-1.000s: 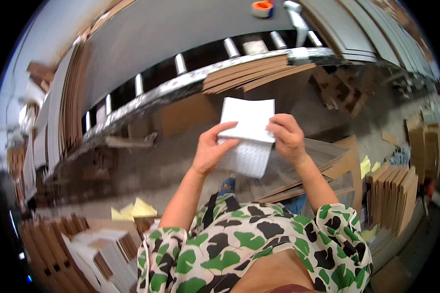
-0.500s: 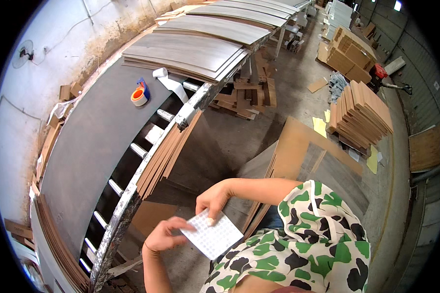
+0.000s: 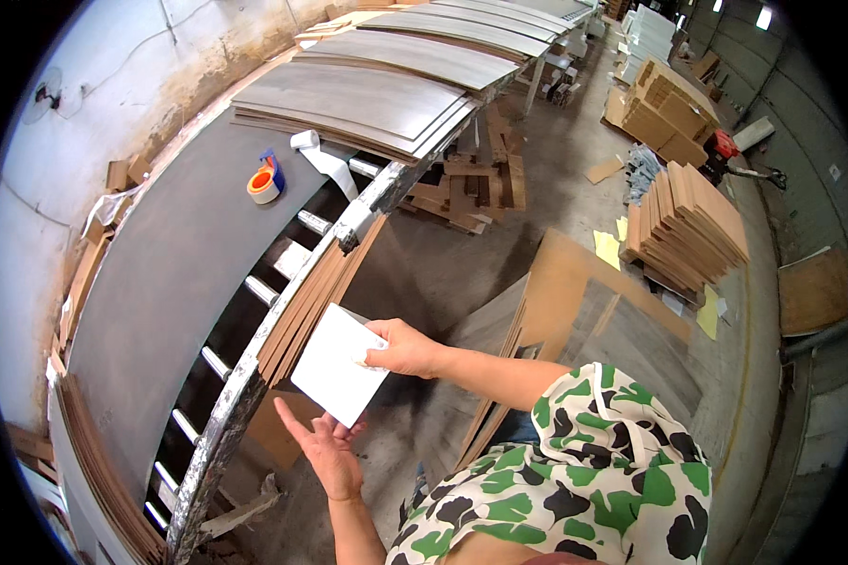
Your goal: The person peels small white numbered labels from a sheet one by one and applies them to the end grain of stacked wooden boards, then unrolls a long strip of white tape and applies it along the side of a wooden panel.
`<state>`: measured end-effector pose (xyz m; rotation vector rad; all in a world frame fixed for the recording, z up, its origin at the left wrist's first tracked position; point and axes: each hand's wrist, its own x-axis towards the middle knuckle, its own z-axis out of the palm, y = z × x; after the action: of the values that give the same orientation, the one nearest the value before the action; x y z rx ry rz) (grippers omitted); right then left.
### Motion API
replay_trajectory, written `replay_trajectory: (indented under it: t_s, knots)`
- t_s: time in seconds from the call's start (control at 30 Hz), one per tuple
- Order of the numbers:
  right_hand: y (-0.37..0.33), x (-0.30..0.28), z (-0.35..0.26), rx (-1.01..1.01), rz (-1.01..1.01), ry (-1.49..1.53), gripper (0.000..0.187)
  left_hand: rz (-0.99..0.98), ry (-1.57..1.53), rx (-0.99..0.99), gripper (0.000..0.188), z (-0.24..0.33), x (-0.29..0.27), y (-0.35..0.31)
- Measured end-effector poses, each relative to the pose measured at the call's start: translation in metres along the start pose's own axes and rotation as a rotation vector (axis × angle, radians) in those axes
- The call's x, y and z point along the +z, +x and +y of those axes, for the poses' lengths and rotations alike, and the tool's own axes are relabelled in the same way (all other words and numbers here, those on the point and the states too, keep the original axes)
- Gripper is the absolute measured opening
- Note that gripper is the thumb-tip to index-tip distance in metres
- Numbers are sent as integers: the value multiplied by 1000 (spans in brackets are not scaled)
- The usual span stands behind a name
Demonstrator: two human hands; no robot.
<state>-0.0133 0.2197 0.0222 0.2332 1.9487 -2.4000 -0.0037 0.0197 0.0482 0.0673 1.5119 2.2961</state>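
Observation:
A square white sticker sheet [image 3: 337, 372] is tilted in front of me, a blank white face showing. My right hand [image 3: 403, 348] pinches it at its right edge, thumb on top. Just below the sheet's lower corner is my left hand [image 3: 332, 457], palm turned up and fingers spread. Some of its fingertips pass behind that corner, so whether they touch the sheet is hidden. Past the sheet, several thin brown panels [image 3: 320, 297] lean on edge against the roller conveyor frame [image 3: 224, 424].
A large grey board [image 3: 179, 245] lies over the rollers, bearing a tape dispenser [image 3: 265, 182] and a white roll [image 3: 322, 160]. Stacked wood-look panels [image 3: 358, 99] continue along the conveyor. More boards [image 3: 561, 282] lean at my right, with stacked brown panels [image 3: 683, 226] beyond.
The sheet has moved up and left and now shows a blank face instead of rows of small round dots. My left hand has come away from its face and opened, palm up.

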Motion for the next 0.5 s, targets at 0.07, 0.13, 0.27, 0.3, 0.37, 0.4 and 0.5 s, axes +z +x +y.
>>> replay_trajectory:
  t_s: [0.07,0.13,0.27,0.3,0.37,0.4,0.5]
  knots:
    - [-2,6,-1,-52,-6,-10,26,1,98,107,76,-1,2,-6]
    - [-5,13,1,-54,-2,22,26,-43,157,51,59,-8,-14,-2]
    - [-9,26,16,-51,44,10,31,-29,176,1,29,-13,-19,-5]
    - [-10,29,19,-54,65,17,32,-21,185,-17,28,-13,-20,-6]
    - [-12,32,26,-68,68,1,39,-2,162,-58,29,-15,-20,-8]
    - [-13,34,26,-83,72,-9,41,10,152,-78,29,-16,-21,-10]
    - [-21,38,9,-3,29,71,48,52,177,-44,27,-16,-22,-12]
